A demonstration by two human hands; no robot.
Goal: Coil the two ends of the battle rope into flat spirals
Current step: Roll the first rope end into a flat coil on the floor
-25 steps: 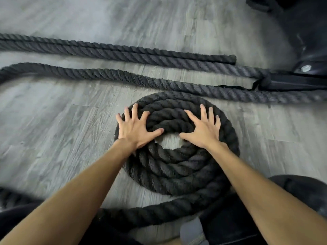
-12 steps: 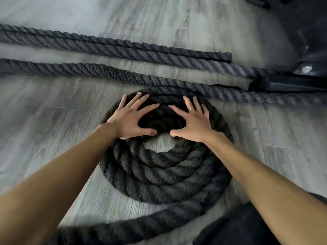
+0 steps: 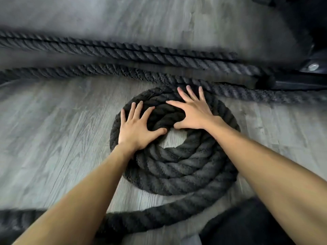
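Observation:
A thick black battle rope lies wound into a flat spiral [image 3: 178, 167] on the grey wood floor, with a small bare gap at its centre. My left hand [image 3: 136, 128] lies flat on the spiral's left side, fingers spread. My right hand [image 3: 192, 110] presses flat on the far turns, fingers spread toward the straight rope. The rope's loose run [image 3: 155, 218] leaves the spiral's near edge and trails off to the left. Farther away, straight lengths of rope [image 3: 123, 52] lie side by side across the floor.
A dark machine base with a bolt [image 3: 313, 66] stands at the far right, where a black strap [image 3: 292, 83] meets the rope. A dark clothed knee [image 3: 247, 223] fills the near right corner. Grey plank floor [image 3: 53, 129] stretches left.
Both hands stayed flat on the spiral and turned with it: my right hand slid farther away toward the straight rope, my left hand shifted nearer on the left side. The spiral sits closer to that rope.

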